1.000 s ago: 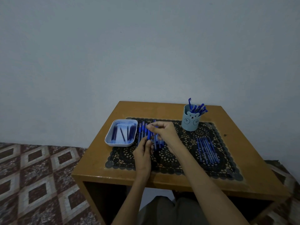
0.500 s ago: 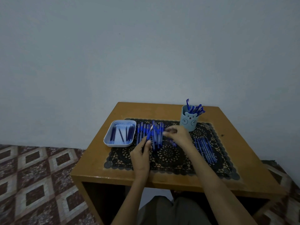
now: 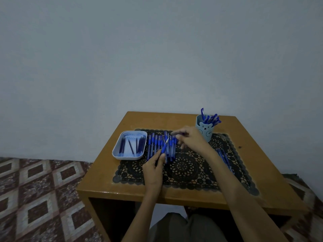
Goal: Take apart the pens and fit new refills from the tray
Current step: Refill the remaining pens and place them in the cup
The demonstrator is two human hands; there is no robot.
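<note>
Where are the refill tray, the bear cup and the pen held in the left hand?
refill tray (image 3: 128, 158), head view, on its near rim.
bear cup (image 3: 205, 131), head view, on the bear face at the front.
held pen (image 3: 164, 147), head view, on the blue grip section.

Blues on black lace, over an ochre table (image 3: 108, 179).

The pen (image 3: 164, 147) my left hand (image 3: 153, 170) grips has a bright blue grip and a silvery tip; the thin piece (image 3: 174, 133) my right hand (image 3: 190, 138) pinches looks greyish. The row of pens (image 3: 155, 144) is blue with clear barrels, on a black mat (image 3: 185, 172) of round lace medallions. The tray (image 3: 116, 151) is pale blue-white, its refills (image 3: 130, 146) dark navy. The cup (image 3: 205, 131) is light blue with a bear face. The wall (image 3: 139, 58) is plain grey-blue, the floor (image 3: 38, 198) maroon and cream diamonds.
</note>
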